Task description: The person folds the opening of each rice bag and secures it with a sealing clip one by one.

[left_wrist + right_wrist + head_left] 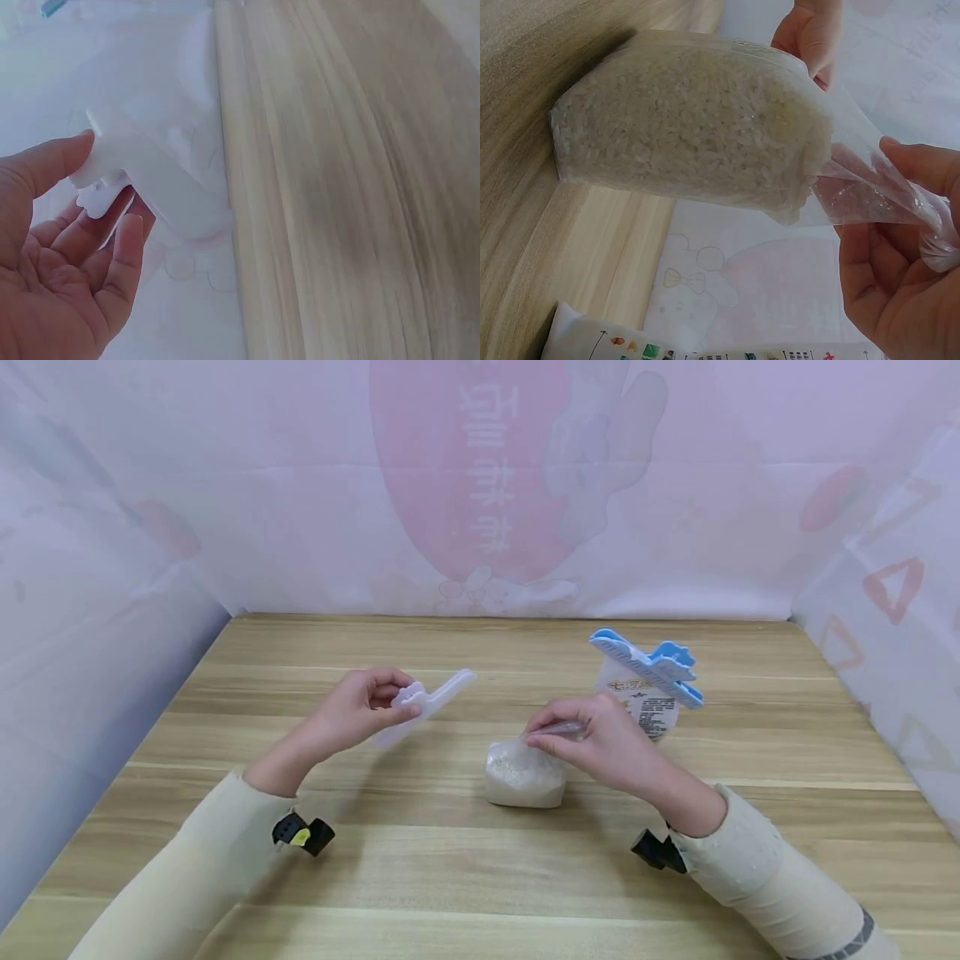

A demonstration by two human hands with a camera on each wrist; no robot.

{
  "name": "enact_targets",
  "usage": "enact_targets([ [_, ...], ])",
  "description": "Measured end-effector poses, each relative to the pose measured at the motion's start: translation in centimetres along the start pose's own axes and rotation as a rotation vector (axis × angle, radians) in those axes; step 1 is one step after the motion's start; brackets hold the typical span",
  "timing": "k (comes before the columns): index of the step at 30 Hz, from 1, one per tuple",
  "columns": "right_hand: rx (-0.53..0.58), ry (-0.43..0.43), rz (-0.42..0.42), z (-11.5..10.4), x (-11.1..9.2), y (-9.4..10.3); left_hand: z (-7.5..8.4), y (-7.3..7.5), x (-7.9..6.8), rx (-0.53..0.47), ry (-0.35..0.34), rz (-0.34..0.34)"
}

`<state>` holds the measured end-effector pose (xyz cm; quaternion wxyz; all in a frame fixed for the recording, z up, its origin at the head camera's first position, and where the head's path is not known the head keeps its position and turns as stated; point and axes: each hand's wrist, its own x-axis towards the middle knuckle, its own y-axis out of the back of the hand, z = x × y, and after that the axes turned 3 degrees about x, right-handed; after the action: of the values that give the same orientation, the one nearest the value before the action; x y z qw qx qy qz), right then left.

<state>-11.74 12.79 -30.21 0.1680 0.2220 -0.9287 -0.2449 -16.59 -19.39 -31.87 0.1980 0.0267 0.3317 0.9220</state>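
Observation:
Between thumb and fingers, my left hand (363,706) pinches a pale, whitish bag clip (442,693) by its grip tabs, above the wooden table. The left wrist view shows the same clip (165,187) with its long bar pointing away from the palm. My right hand (600,739) grips the gathered top of a clear plastic bag of rice (525,777). In the right wrist view the rice (682,120) fills the bag's lower part, and the twisted neck (885,195) runs between thumb and fingers. The bag stands upright on the table, right of the left hand.
Behind the right hand stands a printed white packet (648,710) with a blue clip (648,668) across its top. The wooden table (420,877) is bounded by a printed cloth backdrop (300,543) at the back and sides.

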Motion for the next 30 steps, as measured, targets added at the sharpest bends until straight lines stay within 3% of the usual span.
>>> enact_targets([
  [3, -0.012, 0.005, 0.001, 0.1, 0.0, 0.0, 0.6, -0.4, -0.6, -0.013, -0.034, -0.004],
  [16, -0.051, 0.015, 0.01, 0.0, 0.0, 0.0, 2.0, -2.0, -2.9, -0.035, -0.073, -0.01],
  [30, -0.071, 0.049, 0.028, 0.2, 0.0, 0.0, 3.1, -3.9, -4.3, -0.073, -0.15, 0.072],
])
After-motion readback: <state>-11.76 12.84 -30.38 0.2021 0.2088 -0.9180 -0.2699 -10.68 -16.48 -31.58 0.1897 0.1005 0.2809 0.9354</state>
